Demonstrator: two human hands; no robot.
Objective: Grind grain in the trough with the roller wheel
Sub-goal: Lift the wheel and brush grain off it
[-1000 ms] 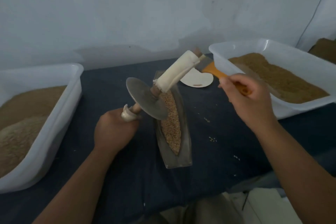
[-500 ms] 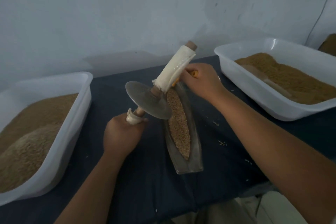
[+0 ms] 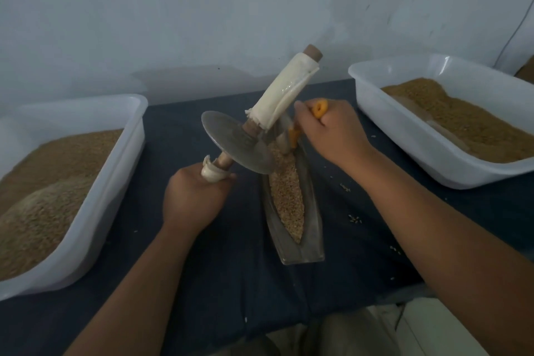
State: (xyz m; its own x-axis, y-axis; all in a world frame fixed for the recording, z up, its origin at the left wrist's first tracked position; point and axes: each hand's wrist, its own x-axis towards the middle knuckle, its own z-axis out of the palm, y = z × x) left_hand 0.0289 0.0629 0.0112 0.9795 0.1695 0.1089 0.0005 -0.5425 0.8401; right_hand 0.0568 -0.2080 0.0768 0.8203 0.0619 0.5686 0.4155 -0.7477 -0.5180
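Observation:
A narrow boat-shaped metal trough (image 3: 313,228) lies on the dark cloth, filled along its middle with tan grain (image 3: 287,196). The roller wheel (image 3: 237,143), a metal disc on a wooden axle with cloth-wrapped ends, is tilted above the trough's far half. My left hand (image 3: 193,199) grips the axle's near end. My right hand (image 3: 332,130) is closed on an orange-handled tool (image 3: 319,108), whose lower end reaches into the grain at the trough's far end, just behind the disc.
A white plastic tub (image 3: 115,182) of grain stands at the left and another white tub (image 3: 404,136) of browner grain at the right. Several loose grains lie on the cloth right of the trough. A pale wall rises close behind the table.
My right hand carried the orange-handled tool from beside the right tub to the trough's far end and turned it down into the grain. The wheel stayed raised in my left hand.

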